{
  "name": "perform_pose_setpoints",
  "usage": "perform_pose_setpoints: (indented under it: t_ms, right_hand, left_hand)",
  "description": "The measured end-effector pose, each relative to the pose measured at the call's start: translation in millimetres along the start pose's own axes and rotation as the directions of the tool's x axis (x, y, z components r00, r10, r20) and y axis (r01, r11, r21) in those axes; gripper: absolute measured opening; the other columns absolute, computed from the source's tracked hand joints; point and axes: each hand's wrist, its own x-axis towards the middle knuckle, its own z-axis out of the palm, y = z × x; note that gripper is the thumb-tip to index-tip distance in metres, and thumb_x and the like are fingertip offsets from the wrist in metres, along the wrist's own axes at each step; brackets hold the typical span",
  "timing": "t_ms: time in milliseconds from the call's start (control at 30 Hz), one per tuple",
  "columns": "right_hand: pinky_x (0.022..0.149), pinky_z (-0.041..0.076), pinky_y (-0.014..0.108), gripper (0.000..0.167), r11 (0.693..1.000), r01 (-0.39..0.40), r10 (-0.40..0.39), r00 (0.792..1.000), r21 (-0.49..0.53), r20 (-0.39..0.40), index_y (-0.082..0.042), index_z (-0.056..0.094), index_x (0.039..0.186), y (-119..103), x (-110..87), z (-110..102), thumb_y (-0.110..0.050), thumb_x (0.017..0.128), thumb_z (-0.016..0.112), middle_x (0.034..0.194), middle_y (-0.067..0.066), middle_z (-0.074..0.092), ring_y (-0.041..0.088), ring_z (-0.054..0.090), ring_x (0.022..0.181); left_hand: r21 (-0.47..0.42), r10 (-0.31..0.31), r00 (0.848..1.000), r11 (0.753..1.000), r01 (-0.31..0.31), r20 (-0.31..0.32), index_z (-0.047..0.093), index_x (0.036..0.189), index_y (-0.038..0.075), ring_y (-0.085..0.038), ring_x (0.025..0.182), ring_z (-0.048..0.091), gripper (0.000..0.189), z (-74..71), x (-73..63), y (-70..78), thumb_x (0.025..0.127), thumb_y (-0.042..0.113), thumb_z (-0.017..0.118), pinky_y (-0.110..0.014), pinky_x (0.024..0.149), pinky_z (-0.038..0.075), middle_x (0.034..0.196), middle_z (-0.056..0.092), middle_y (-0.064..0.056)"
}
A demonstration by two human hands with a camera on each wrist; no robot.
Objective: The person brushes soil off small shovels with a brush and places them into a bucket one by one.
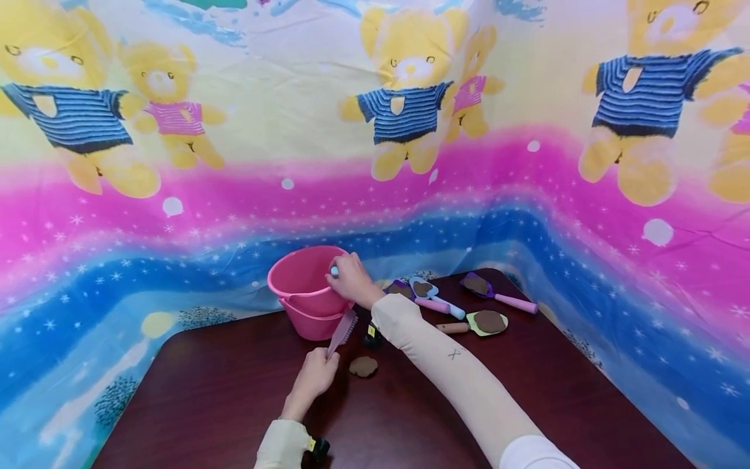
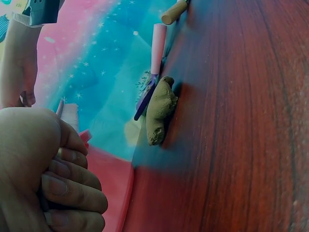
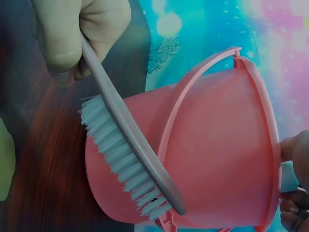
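My left hand (image 1: 316, 376) grips a scrubbing brush (image 1: 342, 333) by its handle. In the right wrist view the brush (image 3: 130, 130) has a mauve-grey back and white bristles, and stands in front of the bucket's outer wall. The pink bucket (image 1: 310, 324) is upright on the table, its carrying handle hanging down on the near side. At its right rim my right hand (image 1: 353, 280) holds a thing with a light blue end (image 1: 334, 271); the rest of it is hidden. A lump of brown clay-like stuff (image 1: 364, 367) lies right of my left hand.
Right of the bucket lie several small toy shovels bearing brown stuff: a green one (image 1: 489, 322) with a wooden handle, a purple one (image 1: 477, 284) with a pink handle, and a light blue one (image 1: 423, 286). A patterned cloth (image 1: 234, 228) rises behind the dark wooden table (image 1: 222, 397).
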Motion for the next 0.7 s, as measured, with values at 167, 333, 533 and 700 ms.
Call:
perform_pose_setpoints:
  t_ms: [167,333,533,700]
  right_hand:
    - [0.083,0.047,0.031,0.023,0.999,0.005,-0.004,1.0,0.032,-0.021,-0.009,0.071,0.108,0,-2.4,-3,-0.029,0.097,0.068,0.107,0.003,0.068,0.021,0.05,0.099]
    - [0.088,0.048,0.033,0.028,0.996,0.025,-0.025,1.0,0.089,-0.008,-0.007,0.071,0.113,1,-4.6,-9,-0.031,0.098,0.065,0.111,0.006,0.07,0.022,0.053,0.103]
    - [0.091,0.048,0.035,0.025,0.985,0.047,-0.048,0.999,0.166,0.002,-0.006,0.071,0.113,10,-11.1,-16,-0.026,0.101,0.061,0.109,0.008,0.069,0.022,0.054,0.105]
    - [0.09,0.045,0.039,0.021,0.975,0.061,-0.058,0.998,0.212,-0.024,-0.006,0.071,0.108,22,-19.8,-25,-0.021,0.102,0.06,0.104,0.008,0.067,0.025,0.053,0.101]
  left_hand:
    - [0.008,0.002,1.0,1.0,-0.002,-0.008,0.044,0.062,0.014,-0.009,0.045,0.034,0.036,2.8,0.9,-3.0,0.098,0.01,0.051,-0.025,0.042,0.028,0.052,0.037,0.005]
    - [0.008,0.002,1.0,1.0,-0.002,0.0,0.044,0.063,0.014,-0.01,0.045,0.035,0.036,3.6,0.8,-4.7,0.098,0.01,0.051,-0.026,0.043,0.029,0.052,0.037,0.004]
    - [0.009,0.009,1.0,1.0,-0.009,0.008,0.043,0.062,0.014,-0.01,0.045,0.033,0.037,4.4,0.8,-4.6,0.098,0.009,0.051,-0.025,0.043,0.028,0.052,0.036,0.005]
    - [0.015,0.014,1.0,1.0,-0.014,0.004,0.043,0.061,0.014,-0.01,0.045,0.033,0.037,4.9,0.6,-3.3,0.097,0.009,0.05,-0.025,0.043,0.027,0.052,0.035,0.005]
